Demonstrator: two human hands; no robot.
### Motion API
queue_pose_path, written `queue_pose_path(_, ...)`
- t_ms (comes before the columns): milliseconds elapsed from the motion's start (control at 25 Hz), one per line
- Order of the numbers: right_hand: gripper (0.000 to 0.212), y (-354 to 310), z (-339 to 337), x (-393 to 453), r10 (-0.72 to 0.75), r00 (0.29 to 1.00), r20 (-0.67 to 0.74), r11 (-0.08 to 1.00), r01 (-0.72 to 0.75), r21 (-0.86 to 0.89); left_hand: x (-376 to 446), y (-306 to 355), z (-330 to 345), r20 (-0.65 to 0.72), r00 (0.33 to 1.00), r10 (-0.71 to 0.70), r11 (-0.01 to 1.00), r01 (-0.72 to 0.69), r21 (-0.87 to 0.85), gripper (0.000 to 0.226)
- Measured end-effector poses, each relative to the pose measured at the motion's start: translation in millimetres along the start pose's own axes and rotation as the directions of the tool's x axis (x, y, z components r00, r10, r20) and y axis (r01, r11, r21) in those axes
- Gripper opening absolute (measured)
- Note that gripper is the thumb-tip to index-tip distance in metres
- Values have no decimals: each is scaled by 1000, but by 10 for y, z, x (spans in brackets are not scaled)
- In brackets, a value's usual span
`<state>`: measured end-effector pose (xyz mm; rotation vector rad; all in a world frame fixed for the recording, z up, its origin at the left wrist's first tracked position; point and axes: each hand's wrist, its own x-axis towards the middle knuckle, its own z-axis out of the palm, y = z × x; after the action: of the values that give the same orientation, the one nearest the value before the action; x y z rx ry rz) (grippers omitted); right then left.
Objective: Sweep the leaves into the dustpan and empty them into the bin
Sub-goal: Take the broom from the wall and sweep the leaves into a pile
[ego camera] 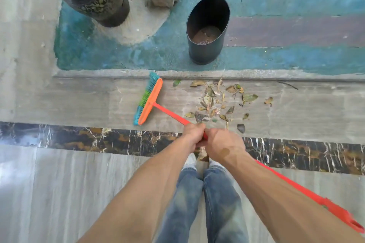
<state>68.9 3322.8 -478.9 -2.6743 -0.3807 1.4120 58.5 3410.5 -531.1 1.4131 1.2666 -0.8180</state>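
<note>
**On the grey floor, sweeping under way**

On the stone strip below the blue step, both hands were wrapped round the red broom handle (171, 115): left hand (192, 133) ahead, right hand (224, 144) just behind, each grip curled tight on it. The orange broom head (149, 99) sat left of the leaves (219, 100), which lay scattered between head and hands, slightly right. Gathering looked like the step; no dustpan in sight. Next, likely a stroke rightward, toward the black bin (207, 45) beyond.
</note>
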Motion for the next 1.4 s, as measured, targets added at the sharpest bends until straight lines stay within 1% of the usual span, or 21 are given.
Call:
queue_pose_path(80,30,324,25,-140,48,999,27,998,-49,40,-83,-20,314,50,999,14,998,-16,58,17)
queue_pose_path(160,30,678,19,-397,110,993,36,990,-113,87,-207,-84,681,142,990,17,987,-39,153,20)
queue_pose_path(240,30,959,25,-686,173,984,53,973,-179,145,-367,-156,985,184,983,10,965,-58,257,24)
queue_pose_path(320,32,1160,131,-961,242,967,80,947,-253,195,-535,-277,1225,241,970,-4,942,-78,327,22)
queue_pose_path(400,35,1304,350,-1250,326,939,112,896,-344,281,-722,-435,1414,302,952,-50,906,-84,414,29)
queue_pose_path(480,36,1278,620,-1510,384,912,145,836,-410,363,-836,-699,1484,325,942,-90,865,-87,494,31)
queue_pose_path(560,37,1126,876,-1825,406,898,172,787,-439,435,-1011,-995,1424,334,937,-104,801,-120,587,29)
queue_pose_path(680,47,812,1085,-2329,418,889,186,693,-445,567,-1320,-1420,1190,342,935,-90,693,-188,696,23)
queue_pose_path(720,50,728,1123,-2427,420,886,197,658,-446,607,-1407,-1491,1100,338,938,-78,656,-206,726,25)
queue_pose_path(760,53,646,1119,-2508,421,884,203,618,-443,649,-1476,-1503,1022,342,939,-36,616,-249,748,30)
queue_pose_path(840,56,523,1075,-2535,441,880,178,534,-416,736,-1519,-1400,923,346,936,62,511,-328,795,36)
queue_pose_path(920,56,562,1042,-2323,481,865,142,482,-396,781,-1381,-1195,983,360,921,146,427,-387,817,40)
queue_pose_path(1000,50,719,1056,-1897,523,845,116,459,-393,797,-1096,-905,1204,351,913,210,394,-407,824,45)
queue_pose_path(1080,45,891,1104,-1465,562,823,78,433,-373,821,-739,-718,1447,360,907,219,378,-418,826,48)
queue_pose_path(1120,45,955,1151,-1320,578,812,81,410,-375,831,-593,-695,1536,361,909,208,348,-414,841,49)
queue_pose_path(1200,47,1066,1403,-1214,572,812,112,399,-395,828,-440,-847,1704,367,913,176,250,-402,881,52)
queue_pose_path(1280,50,1113,1593,-1406,531,832,158,417,-420,806,-530,-1085,1736,360,926,114,266,-377,887,58)
queue_pose_path(1400,57,1173,1691,-1858,497,842,211,458,-461,760,-798,-1465,1734,352,936,15,367,-333,869,55)
